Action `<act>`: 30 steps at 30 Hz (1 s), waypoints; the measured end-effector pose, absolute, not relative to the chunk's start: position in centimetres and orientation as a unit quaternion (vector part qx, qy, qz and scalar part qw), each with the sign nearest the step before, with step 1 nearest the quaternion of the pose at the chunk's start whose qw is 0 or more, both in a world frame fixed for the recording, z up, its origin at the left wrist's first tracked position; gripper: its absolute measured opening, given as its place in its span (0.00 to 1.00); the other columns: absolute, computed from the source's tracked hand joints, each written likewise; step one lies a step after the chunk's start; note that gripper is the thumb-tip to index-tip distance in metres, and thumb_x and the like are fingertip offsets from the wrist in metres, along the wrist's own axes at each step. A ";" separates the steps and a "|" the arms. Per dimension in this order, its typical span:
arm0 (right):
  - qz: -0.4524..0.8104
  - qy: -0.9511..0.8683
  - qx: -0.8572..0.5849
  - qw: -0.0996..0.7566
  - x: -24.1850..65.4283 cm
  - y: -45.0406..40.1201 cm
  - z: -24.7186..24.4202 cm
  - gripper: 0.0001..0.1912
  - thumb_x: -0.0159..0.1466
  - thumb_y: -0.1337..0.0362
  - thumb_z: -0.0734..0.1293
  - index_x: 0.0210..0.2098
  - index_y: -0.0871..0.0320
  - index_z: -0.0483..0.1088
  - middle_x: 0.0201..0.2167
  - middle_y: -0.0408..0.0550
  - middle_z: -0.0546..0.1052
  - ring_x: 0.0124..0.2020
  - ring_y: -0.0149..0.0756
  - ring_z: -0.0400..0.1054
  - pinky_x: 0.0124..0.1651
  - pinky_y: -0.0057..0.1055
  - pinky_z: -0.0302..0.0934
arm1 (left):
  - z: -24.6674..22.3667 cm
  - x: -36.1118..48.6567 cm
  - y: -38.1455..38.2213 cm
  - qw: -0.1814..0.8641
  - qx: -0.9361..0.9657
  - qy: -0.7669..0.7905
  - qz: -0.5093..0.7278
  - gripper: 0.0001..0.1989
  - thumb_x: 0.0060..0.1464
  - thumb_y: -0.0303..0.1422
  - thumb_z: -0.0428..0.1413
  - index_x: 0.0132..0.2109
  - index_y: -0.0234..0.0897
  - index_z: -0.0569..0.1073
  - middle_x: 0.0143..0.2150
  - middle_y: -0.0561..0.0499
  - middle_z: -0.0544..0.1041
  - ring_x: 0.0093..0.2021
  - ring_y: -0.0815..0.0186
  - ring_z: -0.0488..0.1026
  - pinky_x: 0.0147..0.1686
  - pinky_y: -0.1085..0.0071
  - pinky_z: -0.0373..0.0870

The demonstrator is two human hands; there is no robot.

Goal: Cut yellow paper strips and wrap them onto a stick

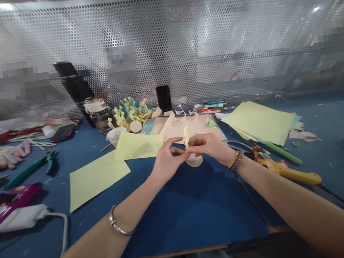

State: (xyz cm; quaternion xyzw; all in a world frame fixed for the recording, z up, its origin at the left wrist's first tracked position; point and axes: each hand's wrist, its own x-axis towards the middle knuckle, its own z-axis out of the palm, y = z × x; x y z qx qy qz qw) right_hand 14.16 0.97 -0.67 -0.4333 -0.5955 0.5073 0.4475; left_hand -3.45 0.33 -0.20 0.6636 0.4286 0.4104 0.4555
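Observation:
Between my two hands a small yellow paper piece (186, 136) stands upright, pinched at its lower end. The fingers of my left hand (170, 159) close on it from one side. From the other side my right hand (208, 146) grips it with thumb and fingers together. Just below the fingertips lies a pale round paper cutout (194, 160) on the blue table. Behind my hands is a cream sheet (190, 125) with round holes cut in it. Two yellow sheets, one folded-looking (140, 144) and one flat (94, 179), lie left of my left hand.
A yellow hot glue gun (292, 172) and a green pen (283, 152) lie at right, near stacked yellow paper (262, 119). Pliers (27, 171), a purple power strip (19, 200) and a jar (99, 115) are at left. A phone (164, 98) leans against the perforated metal screen (224, 24).

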 end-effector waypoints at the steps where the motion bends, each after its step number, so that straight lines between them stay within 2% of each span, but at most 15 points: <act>1: 0.507 -0.596 -0.436 0.445 14.2 1.0 -0.7 0.13 0.48 0.61 0.74 0.31 0.60 0.74 0.30 0.44 0.75 0.30 0.30 0.69 0.31 0.26 0.65 | -0.2 -3.5 0.3 0.454 0.665 0.429 0.410 0.26 0.46 0.30 0.62 0.53 0.34 0.66 0.28 0.51 0.78 0.31 0.65 0.75 0.36 0.70 0.69; 15: 0.489 -0.607 -0.450 0.437 14.1 1.1 -1.0 0.11 0.48 0.59 0.74 0.28 0.60 0.76 0.25 0.43 0.75 0.29 0.30 0.67 0.33 0.29 0.64 | -0.6 -3.5 0.6 0.461 0.670 0.411 0.411 0.27 0.45 0.31 0.62 0.53 0.34 0.66 0.28 0.52 0.78 0.31 0.65 0.75 0.36 0.69 0.70; 23: 0.473 -0.607 -0.432 0.470 14.2 0.8 -0.4 0.16 0.51 0.57 0.73 0.37 0.58 0.75 0.34 0.45 0.75 0.32 0.30 0.67 0.31 0.26 0.66 | -0.5 -3.5 0.5 0.461 0.673 0.403 0.414 0.25 0.45 0.30 0.62 0.52 0.36 0.67 0.27 0.52 0.78 0.31 0.65 0.75 0.36 0.68 0.70; 30: 0.449 -0.596 -0.447 0.492 13.8 0.8 -0.2 0.15 0.48 0.55 0.74 0.29 0.59 0.76 0.29 0.46 0.76 0.30 0.31 0.66 0.31 0.28 0.65 | -0.3 -3.4 0.4 0.465 0.675 0.414 0.397 0.27 0.45 0.29 0.61 0.53 0.35 0.66 0.27 0.52 0.78 0.30 0.65 0.75 0.35 0.68 0.70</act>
